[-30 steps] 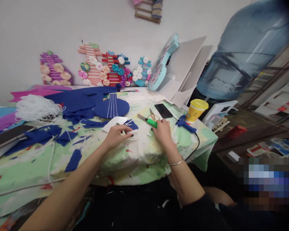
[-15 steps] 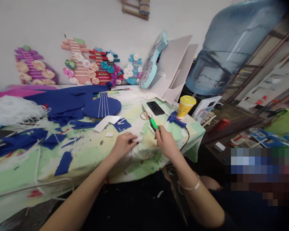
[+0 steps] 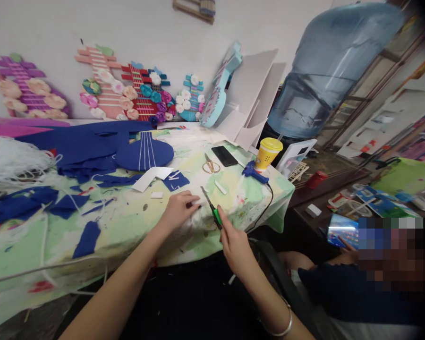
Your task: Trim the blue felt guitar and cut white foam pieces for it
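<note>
My right hand is closed around the green and black handle of a utility knife. Its long blade is out and points up and left, just right of my left fingertips. Low over the cloth, my left hand has its fingers pinched on a small white piece, mostly hidden by the fingers. A white strip lies beyond the knife. Left of it are a blue scrap with white bits, a bent white sheet and a small white block.
Gold-handled scissors, a phone, a blue glue gun with a cord and a yellow cup lie farther back. A blue guitar-shaped cutout rests left. A person with a tablet sits at right.
My right hand has drawn the knife toward me and left, and its blade now shows beside my left hand. The scissors and white strip are uncovered. The view has shifted slightly right.
</note>
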The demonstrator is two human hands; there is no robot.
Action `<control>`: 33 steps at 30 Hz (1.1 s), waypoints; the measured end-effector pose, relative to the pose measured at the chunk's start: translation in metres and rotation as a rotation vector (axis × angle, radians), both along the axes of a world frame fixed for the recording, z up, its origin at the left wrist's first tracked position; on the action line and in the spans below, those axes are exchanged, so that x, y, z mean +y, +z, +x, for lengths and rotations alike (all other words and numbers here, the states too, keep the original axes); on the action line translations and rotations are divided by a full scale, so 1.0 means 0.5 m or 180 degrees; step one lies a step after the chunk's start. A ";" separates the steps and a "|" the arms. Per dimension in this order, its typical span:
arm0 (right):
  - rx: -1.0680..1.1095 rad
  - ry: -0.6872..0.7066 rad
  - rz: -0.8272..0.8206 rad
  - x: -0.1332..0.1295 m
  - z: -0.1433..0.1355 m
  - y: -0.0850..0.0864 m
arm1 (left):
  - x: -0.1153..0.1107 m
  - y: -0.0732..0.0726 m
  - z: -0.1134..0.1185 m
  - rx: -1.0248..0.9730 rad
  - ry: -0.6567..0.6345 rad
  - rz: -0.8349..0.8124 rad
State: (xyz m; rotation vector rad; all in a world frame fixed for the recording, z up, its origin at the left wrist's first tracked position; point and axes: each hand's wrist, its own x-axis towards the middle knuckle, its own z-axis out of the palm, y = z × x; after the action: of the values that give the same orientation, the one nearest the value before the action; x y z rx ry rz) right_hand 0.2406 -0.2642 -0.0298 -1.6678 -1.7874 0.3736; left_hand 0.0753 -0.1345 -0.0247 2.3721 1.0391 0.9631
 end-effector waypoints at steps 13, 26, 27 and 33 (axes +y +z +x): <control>0.0084 0.0000 0.0040 0.000 -0.009 -0.009 | 0.003 -0.002 -0.001 0.0004 0.0026 -0.0070; 0.0021 -0.0034 0.0023 0.002 -0.012 -0.012 | -0.001 0.001 -0.001 -0.0013 0.0041 -0.0087; 0.0017 -0.0037 0.0014 0.002 -0.012 -0.013 | -0.001 0.000 -0.001 -0.0007 0.0040 -0.0077; 0.0040 -0.0027 -0.0018 0.002 -0.013 -0.012 | -0.001 0.000 -0.001 -0.0002 0.0038 -0.0105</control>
State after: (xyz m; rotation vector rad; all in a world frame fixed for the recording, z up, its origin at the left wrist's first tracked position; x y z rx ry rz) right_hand 0.2341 -0.2634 -0.0359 -1.6730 -1.7714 0.3850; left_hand 0.0747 -0.1350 -0.0248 2.3413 1.0620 0.9435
